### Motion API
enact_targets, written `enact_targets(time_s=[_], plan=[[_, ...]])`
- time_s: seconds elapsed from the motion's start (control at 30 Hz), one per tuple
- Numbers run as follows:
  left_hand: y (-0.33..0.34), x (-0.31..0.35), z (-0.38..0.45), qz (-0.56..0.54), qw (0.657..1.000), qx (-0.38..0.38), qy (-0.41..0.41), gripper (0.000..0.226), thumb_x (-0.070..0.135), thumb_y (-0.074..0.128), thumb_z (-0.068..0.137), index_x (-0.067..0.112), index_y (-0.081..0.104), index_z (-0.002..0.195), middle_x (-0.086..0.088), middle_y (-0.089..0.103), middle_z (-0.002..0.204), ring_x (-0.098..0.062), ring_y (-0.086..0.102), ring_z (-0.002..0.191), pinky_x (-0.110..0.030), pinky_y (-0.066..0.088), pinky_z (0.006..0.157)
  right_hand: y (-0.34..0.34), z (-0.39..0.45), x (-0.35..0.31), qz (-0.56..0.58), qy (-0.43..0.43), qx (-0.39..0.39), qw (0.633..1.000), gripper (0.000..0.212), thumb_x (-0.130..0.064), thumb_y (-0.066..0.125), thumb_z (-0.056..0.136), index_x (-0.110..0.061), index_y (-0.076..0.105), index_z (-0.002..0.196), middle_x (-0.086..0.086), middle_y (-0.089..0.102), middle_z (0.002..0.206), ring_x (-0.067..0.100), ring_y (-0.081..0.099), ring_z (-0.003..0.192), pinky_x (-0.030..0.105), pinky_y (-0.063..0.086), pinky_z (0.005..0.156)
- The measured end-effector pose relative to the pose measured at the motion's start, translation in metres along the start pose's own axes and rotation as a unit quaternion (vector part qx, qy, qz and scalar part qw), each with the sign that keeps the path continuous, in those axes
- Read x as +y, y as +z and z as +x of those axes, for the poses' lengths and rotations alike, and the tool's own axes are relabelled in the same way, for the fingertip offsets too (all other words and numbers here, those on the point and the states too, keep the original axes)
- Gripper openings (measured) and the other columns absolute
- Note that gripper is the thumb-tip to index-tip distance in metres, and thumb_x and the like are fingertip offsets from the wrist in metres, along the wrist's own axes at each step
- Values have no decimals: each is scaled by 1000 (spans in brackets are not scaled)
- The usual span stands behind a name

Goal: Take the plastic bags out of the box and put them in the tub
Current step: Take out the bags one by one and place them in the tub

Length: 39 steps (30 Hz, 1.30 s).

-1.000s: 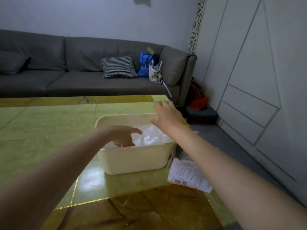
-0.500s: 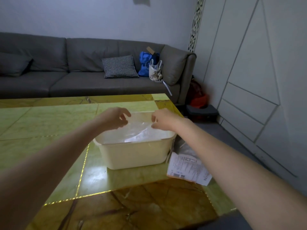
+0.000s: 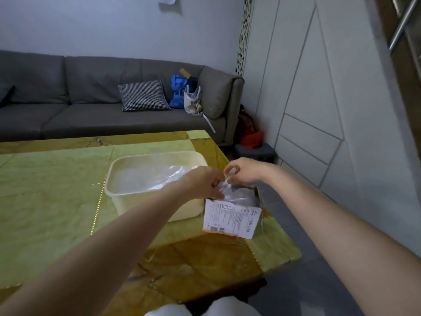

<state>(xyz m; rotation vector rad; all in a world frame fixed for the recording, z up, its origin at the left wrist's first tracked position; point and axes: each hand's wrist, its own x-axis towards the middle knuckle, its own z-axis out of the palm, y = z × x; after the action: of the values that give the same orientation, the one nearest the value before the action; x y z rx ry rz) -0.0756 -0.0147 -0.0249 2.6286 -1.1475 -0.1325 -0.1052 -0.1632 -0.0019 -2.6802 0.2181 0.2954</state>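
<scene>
Table (image 3: 57,201): your L hand (image 3: 201,182) & R hand (image 3: 245,171) left tub (image 3: 127,179), now both pinch bag (image 3: 227,190) over box (image 3: 234,215), tub's 3 o'clock.

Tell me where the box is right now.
In the head view, the box sits at the table's right edge, beside the tub, under both hands.

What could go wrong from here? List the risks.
1. The box sits by the table edge; pulling the plastic bag might drag it off.
2. Both the left hand and right hand pinch thin film, which may slip or tear.
3. The tub already holds bags; the next may spill over.
</scene>
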Motion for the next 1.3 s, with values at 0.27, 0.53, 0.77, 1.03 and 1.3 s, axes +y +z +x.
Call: enact_targets(time_s=[0.27, 0.53, 0.77, 1.03, 1.3], plan=[[-6, 2, 8, 2, 993, 89, -78, 16, 19, 59, 86, 11, 71, 93, -9, 68, 95, -24, 64, 85, -31, 52, 72, -1, -10, 1, 247, -28, 70, 966, 28, 6, 36, 91, -10, 56, 102, 8, 68, 76, 21, 64, 66, 35, 52, 71], [8, 14, 14, 57, 987, 47, -142, 47, 46, 56, 87, 1, 65, 97, -8, 64, 84, -25, 64, 82, -29, 46, 64, 7, -14, 5, 289, -39, 7, 957, 25, 3, 52, 91, -9, 57, 112, 7, 69, 86, 20, 65, 74, 34, 54, 76], [-8, 8, 9, -66, 984, 64, -152, 26, 35, 70, 79, 11, 69, 71, 4, 61, 62, -8, 54, 59, -18, 37, 50, 7, -11, 12, 316, -46, 31, 947, 21, 4, 48, 92, -8, 59, 105, 10, 68, 88, 16, 64, 71, 24, 51, 61], [-40, 9, 5, -271, 947, 123, -124, 20, 22, 65, 85, 12, 57, 70, 0, 64, 69, -6, 57, 58, -18, 44, 55, 26, -18, 7, 95, -1, -116, 989, 28, -10, 45, 97, 0, 55, 121, 6, 56, 84, 11, 51, 63, 16, 41, 52], [-76, 11, -1, -472, 840, 214, -157, 7, 14, 53, 93, 10, 58, 89, -4, 61, 85, -9, 60, 69, -18, 53, 62, 14, -19, 4, 184, -20, -37, 982, 21, -5, 38, 99, 5, 55, 93, 19, 61, 79, 21, 62, 59, 26, 52, 59]])
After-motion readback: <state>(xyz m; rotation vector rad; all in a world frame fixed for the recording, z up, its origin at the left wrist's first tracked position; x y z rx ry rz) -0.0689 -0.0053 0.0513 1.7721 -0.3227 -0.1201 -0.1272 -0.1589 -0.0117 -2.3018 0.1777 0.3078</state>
